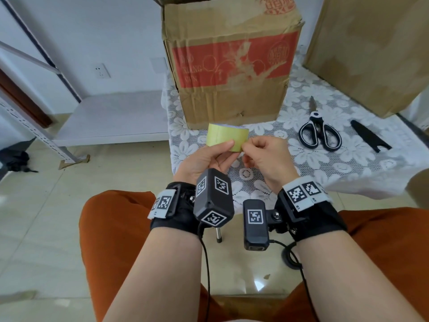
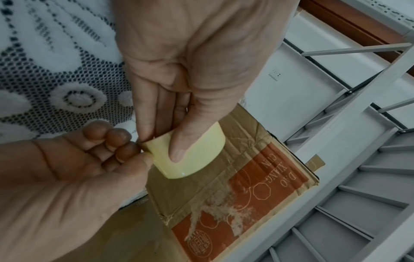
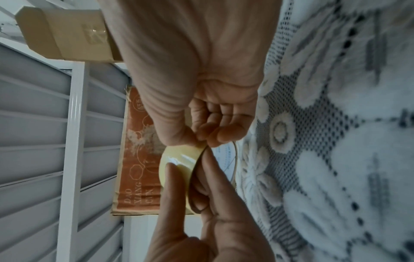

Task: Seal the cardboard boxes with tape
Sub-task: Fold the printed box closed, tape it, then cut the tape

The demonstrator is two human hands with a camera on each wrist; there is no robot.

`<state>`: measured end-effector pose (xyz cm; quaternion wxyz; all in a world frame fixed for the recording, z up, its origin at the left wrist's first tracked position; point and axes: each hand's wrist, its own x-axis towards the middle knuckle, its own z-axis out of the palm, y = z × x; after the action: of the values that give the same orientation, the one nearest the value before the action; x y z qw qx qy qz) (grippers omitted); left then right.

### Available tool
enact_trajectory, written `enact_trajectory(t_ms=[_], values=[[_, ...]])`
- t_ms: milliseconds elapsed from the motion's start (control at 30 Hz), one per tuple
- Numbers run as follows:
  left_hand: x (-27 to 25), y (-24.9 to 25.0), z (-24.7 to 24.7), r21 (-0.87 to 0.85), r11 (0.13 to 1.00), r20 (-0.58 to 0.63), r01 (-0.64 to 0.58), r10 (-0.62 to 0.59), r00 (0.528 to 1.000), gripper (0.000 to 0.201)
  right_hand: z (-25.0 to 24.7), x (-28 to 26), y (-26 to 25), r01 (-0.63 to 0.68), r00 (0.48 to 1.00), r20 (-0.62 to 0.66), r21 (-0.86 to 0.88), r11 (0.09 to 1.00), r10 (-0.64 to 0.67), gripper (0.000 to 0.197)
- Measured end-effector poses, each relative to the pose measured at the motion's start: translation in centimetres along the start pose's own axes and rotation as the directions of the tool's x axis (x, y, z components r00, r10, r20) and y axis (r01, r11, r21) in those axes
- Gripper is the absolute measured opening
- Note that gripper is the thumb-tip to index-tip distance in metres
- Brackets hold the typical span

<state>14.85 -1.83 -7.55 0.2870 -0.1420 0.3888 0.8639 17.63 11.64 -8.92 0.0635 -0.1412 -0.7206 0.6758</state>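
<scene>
My left hand (image 1: 216, 154) grips a yellow tape roll (image 1: 222, 135) just above the table's near edge, thumb pressed on its outer face. In the left wrist view that thumb lies across the tape roll (image 2: 197, 159). My right hand (image 1: 257, 149) pinches the loose tape end at the roll's right side; the right wrist view shows its fingertips (image 3: 215, 138) nipping the edge of the tape roll (image 3: 179, 159). A worn cardboard box (image 1: 232, 66) with a red printed panel stands upright behind the roll. A second plain cardboard box (image 1: 371, 49) stands at the far right.
Black-handled scissors (image 1: 319, 133) and a black blade cover (image 1: 369, 138) lie right of my hands on the lace-covered table (image 1: 348, 163). A white metal shelf rack (image 1: 111, 117) stands on the left, over a tiled floor. My knees are under the table's near edge.
</scene>
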Motion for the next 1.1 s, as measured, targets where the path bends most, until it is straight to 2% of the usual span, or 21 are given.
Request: enact_trajectory(t_ms=[133, 233, 400, 433, 533, 633, 733, 967, 1100], values=[[-0.1, -0.1, 0.0, -0.053, 0.999, -0.006, 0.013, -0.013, 1.000, 0.007, -0.1, -0.3, 0.2, 0.007, 1.000, -0.005, 0.073, 0.997, -0.007, 0.007], [0.1, -0.3, -0.3, -0.076, 0.997, -0.028, 0.003, -0.006, 1.000, 0.017, -0.1, -0.4, 0.4, 0.027, 0.999, -0.021, 0.118, 0.993, -0.024, 0.007], [0.4, -0.5, -0.6, -0.061, 0.998, -0.016, 0.024, -0.025, 1.000, 0.006, 0.2, -0.4, 0.3, 0.076, 0.993, -0.090, 0.041, 0.996, -0.073, 0.003], [0.5, -0.5, -0.7, -0.057, 0.998, -0.012, 0.021, -0.022, 1.000, 0.012, 0.3, -0.4, 0.2, 0.078, 0.993, -0.085, 0.025, 0.997, -0.076, 0.003], [0.6, -0.5, -0.9, -0.035, 0.999, 0.001, 0.023, -0.023, 1.000, 0.022, 0.4, -0.4, 0.2, 0.071, 0.996, -0.043, -0.056, 0.996, -0.073, 0.008], [0.4, -0.4, -0.8, -0.023, 0.999, -0.011, 0.031, -0.031, 0.999, 0.004, 0.3, -0.4, 0.2, 0.039, 0.999, 0.010, -0.077, 0.996, -0.038, 0.010], [0.3, -0.4, -0.8, -0.024, 0.999, -0.026, 0.033, -0.034, 0.999, 0.016, 0.1, -0.4, 0.4, 0.039, 0.998, 0.055, -0.070, 0.997, -0.035, 0.011], [0.0, -0.4, -0.7, 0.018, 0.998, -0.039, 0.056, -0.056, 0.998, 0.025, -0.4, -0.7, 0.6, 0.110, 0.990, 0.106, -0.128, 0.986, -0.097, 0.007], [-0.1, -0.4, -0.7, 0.004, 0.998, -0.064, 0.062, -0.062, 0.996, 0.027, -0.8, -0.4, 0.7, 0.068, 0.987, 0.151, -0.079, 0.995, -0.056, 0.008]])
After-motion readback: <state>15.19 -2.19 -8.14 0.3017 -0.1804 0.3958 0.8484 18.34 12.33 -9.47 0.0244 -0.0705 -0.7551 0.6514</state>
